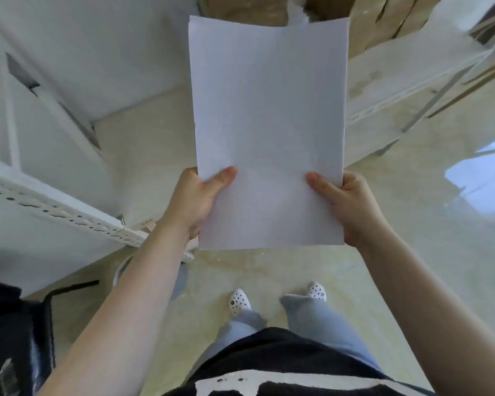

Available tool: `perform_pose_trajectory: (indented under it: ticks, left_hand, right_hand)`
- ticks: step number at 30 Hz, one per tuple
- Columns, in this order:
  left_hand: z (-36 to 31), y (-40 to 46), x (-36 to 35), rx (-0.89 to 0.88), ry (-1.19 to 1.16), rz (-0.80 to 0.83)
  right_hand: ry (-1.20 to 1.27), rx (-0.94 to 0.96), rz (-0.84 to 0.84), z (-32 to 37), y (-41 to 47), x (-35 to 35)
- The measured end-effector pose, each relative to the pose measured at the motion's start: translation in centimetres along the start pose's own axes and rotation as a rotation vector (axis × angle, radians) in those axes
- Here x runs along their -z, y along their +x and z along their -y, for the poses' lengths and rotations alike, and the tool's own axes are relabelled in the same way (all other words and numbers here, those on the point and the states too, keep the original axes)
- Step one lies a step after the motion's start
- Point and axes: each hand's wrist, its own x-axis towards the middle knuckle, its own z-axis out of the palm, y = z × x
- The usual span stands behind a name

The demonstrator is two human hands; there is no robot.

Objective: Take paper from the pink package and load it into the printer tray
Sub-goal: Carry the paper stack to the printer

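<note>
While the floor [283, 270] lies below, the paper [269, 132] is gripped at its near left edge by the left hand [196, 200], thumb on top, and at its near right edge by the right hand [347, 204], the sheets stretching away beyond both.

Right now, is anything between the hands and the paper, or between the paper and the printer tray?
Nothing separates them: the left hand and right hand already grip the paper by its near edge. The printer tray is not in view, so that path cannot be judged.
</note>
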Motion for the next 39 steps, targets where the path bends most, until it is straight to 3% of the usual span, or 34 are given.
perform_pose_trajectory:
  ticks: [9, 22, 39]
  left_hand:
    - [1.4, 4.4, -17.7, 0.095, 0.062, 0.286]
    - [2.8, 4.6, -56.4, 0.144, 0.121, 0.750]
    - [4.7, 6.2, -96.4, 0.193, 0.371, 1.119]
  right_hand:
    - [0.110, -0.030, -0.281, -1.5, -0.9, 16.3]
    - [0.240, -0.002, -0.729, 0.1, -6.3, 49.1]
    - [0.382, -0.050, -1.202, 2.0, -7.0, 79.6]
